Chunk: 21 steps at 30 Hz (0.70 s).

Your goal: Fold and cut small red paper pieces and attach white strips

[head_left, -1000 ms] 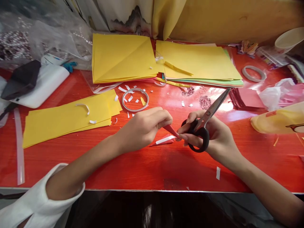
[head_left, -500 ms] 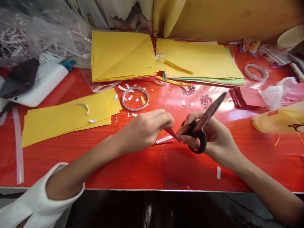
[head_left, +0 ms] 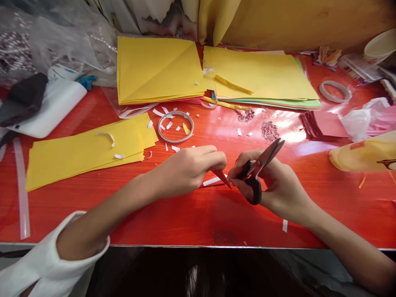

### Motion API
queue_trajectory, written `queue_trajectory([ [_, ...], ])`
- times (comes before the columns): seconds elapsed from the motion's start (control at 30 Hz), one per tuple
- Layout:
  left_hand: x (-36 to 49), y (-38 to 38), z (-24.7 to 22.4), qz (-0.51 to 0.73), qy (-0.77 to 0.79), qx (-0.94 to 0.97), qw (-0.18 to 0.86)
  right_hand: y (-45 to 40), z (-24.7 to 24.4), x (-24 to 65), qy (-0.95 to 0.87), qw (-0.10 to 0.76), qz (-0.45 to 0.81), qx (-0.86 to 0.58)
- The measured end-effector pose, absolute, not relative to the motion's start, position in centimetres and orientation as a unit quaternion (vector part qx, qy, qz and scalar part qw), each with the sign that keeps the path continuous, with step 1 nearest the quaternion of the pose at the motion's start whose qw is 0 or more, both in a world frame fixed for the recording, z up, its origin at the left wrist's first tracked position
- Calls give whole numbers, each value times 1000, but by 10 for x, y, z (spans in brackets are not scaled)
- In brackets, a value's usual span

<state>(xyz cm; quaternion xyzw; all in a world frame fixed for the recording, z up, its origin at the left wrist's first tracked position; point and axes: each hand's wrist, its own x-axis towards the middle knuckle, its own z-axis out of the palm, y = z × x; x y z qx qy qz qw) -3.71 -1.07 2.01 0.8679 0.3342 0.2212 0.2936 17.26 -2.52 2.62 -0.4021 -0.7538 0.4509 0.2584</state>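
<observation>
My left hand (head_left: 192, 171) is closed on a folded red paper piece (head_left: 222, 176), whose pointed tip sticks out toward the right. Black-handled scissors (head_left: 255, 175) are in my right hand (head_left: 272, 181), their blades pointing up and to the right, slightly parted at the tips. My right thumb and fingertips are pinched close to the tip of the red paper; whether they touch it is hard to tell. Under the red paper lies a white strip (head_left: 213, 180) on another red piece on the red table (head_left: 173, 222).
Yellow paper stacks (head_left: 157, 70) lie at the back, and yellow strips (head_left: 86, 150) at the left. A tape ring (head_left: 175, 126) sits among white scraps. Dark red paper (head_left: 324, 125), a second ring (head_left: 335, 91) and a yellowish cup (head_left: 361, 154) are at the right.
The scissors have tilted in my right hand, with their tips lower and further left. My right fingertips have drawn slightly back from the red tip, which now points more downward.
</observation>
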Motion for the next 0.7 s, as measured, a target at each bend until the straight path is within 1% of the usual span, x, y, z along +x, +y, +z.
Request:
queue_trajectory([
  [0.2, -39, -10, 25, 178, 333, 875, 304, -25, 26, 173, -758, 228, 451, -413],
  [0.3, -41, -8, 26, 161, 331, 880, 302, -20, 25, 176, -746, 254, 434, -437],
  [0.43, -42, -6, 23, 170, 347, 871, 304, -8, 22, 181, -728, 293, 406, -469],
  [0.6, -41, -3, 19, 179, 427, 848, 257, 3, 14, 188, -743, 281, 351, -495],
  [0.7, -41, 0, 18, 151, 479, 829, 247, 6, 11, 191, -736, 271, 353, -509],
])
